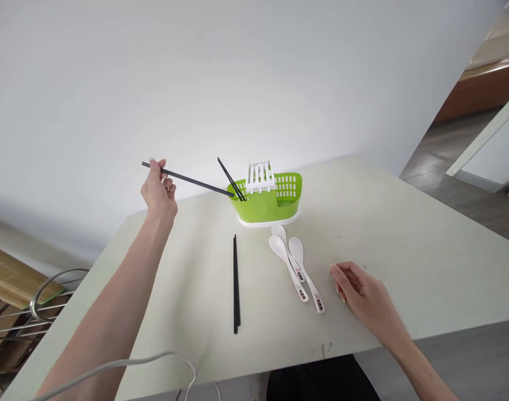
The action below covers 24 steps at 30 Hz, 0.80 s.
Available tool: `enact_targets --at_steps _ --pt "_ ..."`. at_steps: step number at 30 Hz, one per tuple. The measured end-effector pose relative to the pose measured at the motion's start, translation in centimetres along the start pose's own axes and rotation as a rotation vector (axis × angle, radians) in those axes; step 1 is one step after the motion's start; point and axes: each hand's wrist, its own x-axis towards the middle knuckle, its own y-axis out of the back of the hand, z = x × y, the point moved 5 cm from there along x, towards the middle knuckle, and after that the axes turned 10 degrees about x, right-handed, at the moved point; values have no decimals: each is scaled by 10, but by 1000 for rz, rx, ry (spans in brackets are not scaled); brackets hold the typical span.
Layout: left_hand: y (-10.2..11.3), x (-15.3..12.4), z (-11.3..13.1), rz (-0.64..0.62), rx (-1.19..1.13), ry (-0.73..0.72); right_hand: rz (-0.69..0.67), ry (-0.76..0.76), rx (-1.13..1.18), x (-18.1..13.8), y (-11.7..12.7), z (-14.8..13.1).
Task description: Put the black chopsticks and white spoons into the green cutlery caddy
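Observation:
My left hand is raised above the table, pinching the end of a black chopstick whose tip reaches the left rim of a green cutlery holder. More black chopsticks stand inside the holder, beside its white slotted insert. A pair of black chopsticks lies on the table in front of it. Three white spoons lie just right of that pair. My right hand rests on the table close to the spoon handles, fingers curled, with nothing visibly in it.
The pale table stands against a white wall. A grey cable hangs over its near edge. A metal rack and wooden boards sit on the floor at the left. An open doorway lies at the right.

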Motion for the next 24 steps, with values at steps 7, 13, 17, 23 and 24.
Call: enact_targets --at_steps 7,13,17,23,24 --pt "-33 -7 4 -81 178 -115 -20 31 7 1 -2 -1" --pt "-52 -21 -7 -139 341 -229 -21 59 18 1 -4 -3" --pt "-62 -26 -16 -170 436 -289 -21 67 9 1 -4 -3" --pt "-70 -24 -33 -174 575 -243 -37 80 -9 1 -4 -7" --pt "-71 -24 -35 -176 607 -235 -37 80 -13 1 -4 -7"
